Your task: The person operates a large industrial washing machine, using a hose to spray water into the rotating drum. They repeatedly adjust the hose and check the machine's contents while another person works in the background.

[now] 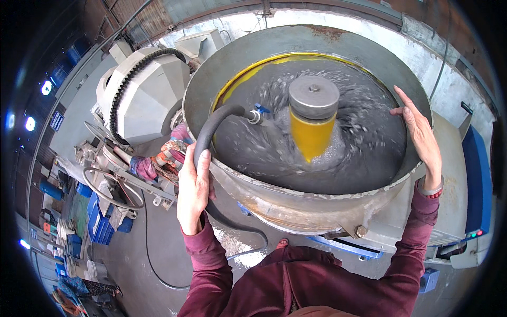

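My left hand point(193, 187) is closed round a black hose point(226, 112) at the left rim of a large round metal tub point(253, 46). The hose bends over the rim and ends in a metal nozzle point(255, 117) with a blue valve lever point(262, 108), above the dark grey contents point(264, 158). Light streaks and specks there are blurred, with foam near the middle. A yellow cone-shaped post point(311, 132) with a round grey cap point(314, 94) rises from the centre. My right hand point(419, 129) is open at the tub's right side, fingers apart, holding nothing; whether it touches the wall I cannot tell.
A pale many-sided machine point(145, 92) with a ribbed black conduit stands left of the tub. Patterned cloths point(163, 158) hang beside it. The hose loops down to the grey floor point(158, 238) near white powder point(237, 243). Blue crates point(100, 219) lie at the left.
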Motion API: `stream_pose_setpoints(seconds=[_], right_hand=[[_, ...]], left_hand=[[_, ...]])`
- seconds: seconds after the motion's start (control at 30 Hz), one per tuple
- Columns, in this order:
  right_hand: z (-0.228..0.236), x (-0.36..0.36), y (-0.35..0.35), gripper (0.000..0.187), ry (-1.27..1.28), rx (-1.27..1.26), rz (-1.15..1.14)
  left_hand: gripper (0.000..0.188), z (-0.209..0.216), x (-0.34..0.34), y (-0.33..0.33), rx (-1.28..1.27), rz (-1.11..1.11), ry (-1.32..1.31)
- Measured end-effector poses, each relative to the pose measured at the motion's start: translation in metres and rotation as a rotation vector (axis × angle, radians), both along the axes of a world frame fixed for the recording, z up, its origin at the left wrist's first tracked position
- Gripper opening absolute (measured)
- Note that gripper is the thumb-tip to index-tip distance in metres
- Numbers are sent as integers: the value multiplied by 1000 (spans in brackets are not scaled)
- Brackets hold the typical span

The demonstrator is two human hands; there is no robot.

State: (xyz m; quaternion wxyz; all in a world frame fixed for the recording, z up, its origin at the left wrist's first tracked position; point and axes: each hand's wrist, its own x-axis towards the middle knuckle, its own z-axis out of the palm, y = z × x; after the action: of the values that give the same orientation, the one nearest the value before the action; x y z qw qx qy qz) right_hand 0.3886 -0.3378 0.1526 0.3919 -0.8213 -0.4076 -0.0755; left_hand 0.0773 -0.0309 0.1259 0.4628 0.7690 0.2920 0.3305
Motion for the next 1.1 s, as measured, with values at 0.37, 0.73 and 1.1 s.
stream_pose_setpoints(seconds=[0.37, 0.73, 1.1], right_hand=[[1, 0, 0, 59, 34, -16, -16], [1, 0, 0, 59, 10, -10, -16], [1, 5, 1, 61, 65, 32, 9]], left_hand=[[37, 4, 1, 0, -2, 1, 25], [37, 5, 1, -2, -4, 3, 24], [35, 2, -1, 2, 2, 15, 14]])
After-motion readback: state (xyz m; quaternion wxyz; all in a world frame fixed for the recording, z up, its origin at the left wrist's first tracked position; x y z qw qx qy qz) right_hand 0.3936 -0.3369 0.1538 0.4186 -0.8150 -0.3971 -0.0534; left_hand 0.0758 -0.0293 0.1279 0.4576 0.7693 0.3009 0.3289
